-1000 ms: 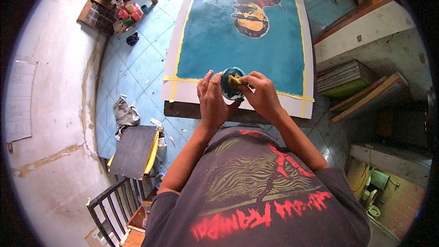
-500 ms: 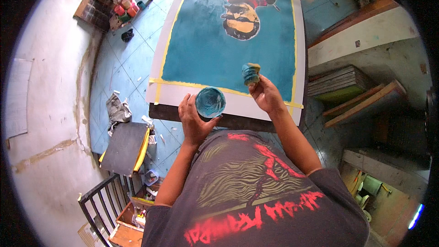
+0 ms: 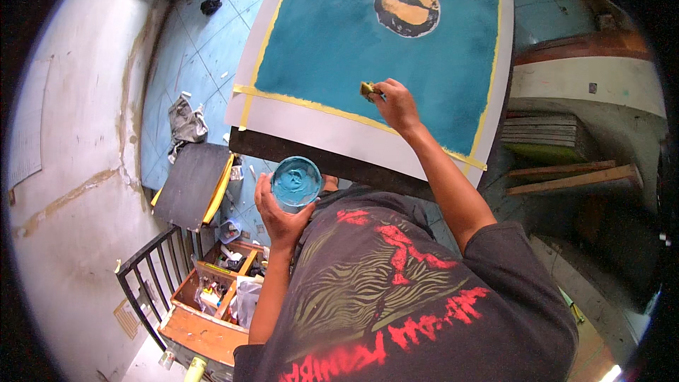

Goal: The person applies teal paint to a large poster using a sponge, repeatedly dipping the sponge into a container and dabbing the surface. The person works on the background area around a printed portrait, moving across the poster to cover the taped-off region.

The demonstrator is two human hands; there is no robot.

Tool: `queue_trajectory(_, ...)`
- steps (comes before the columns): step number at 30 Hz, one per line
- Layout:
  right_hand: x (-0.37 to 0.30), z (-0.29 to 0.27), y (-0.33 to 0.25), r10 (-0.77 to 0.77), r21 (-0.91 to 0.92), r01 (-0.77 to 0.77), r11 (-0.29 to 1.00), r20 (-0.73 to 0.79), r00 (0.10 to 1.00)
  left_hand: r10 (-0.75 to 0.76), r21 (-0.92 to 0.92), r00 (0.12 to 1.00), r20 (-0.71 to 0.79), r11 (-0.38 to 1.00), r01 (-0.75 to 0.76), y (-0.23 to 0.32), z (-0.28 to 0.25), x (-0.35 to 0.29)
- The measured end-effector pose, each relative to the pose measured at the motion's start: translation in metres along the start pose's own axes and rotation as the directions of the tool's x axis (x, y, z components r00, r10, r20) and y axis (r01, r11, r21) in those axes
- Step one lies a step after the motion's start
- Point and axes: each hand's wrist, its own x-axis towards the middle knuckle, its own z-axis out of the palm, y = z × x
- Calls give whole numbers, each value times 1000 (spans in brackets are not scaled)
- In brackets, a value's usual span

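Note:
My left hand (image 3: 279,219) is wrapped round a clear round tub (image 3: 296,182) of teal paint, held off the near left edge of the table. Between the fingers of my right hand (image 3: 397,107) is a small yellowish sponge (image 3: 367,90), down at the teal surface of a large painting (image 3: 318,64). Whether the sponge presses on the sheet I cannot tell. An upside-down portrait (image 3: 407,7) in orange and black lies at the painting's far side. Yellow masking tape (image 3: 318,107) frames the teal area, with a white paper margin outside it.
A dark table edge (image 3: 311,148) runs under the sheet. To my left stand a black-topped seat (image 3: 192,184), a black railed chair back (image 3: 152,283) and a wooden drawer box (image 3: 201,329) with small items. Stacked boards (image 3: 541,134) and loose planks (image 3: 573,180) lie at right.
My right hand has turned over and brought the sponge from above the near tape to the painting, slightly left. My left hand has drawn the tub back from the sheet, and my view has shifted.

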Motion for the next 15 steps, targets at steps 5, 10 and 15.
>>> queue_trajectory(5, 7, 34, 14, -109, -197, 125, 972, 88, 990, -118, 44, 993, 12, 992, 117, -6, -8, -3)
queue_trajectory(10, 21, 27, 5, -106, -156, 128, 980, 143, 984, -173, 40, 985, 5, 984, 173, -6, -14, -2)
queue_trajectory(15, 24, 28, 7, -146, -199, 173, 965, 146, 978, -179, 20, 984, 5, 984, 179, -5, -17, -4)
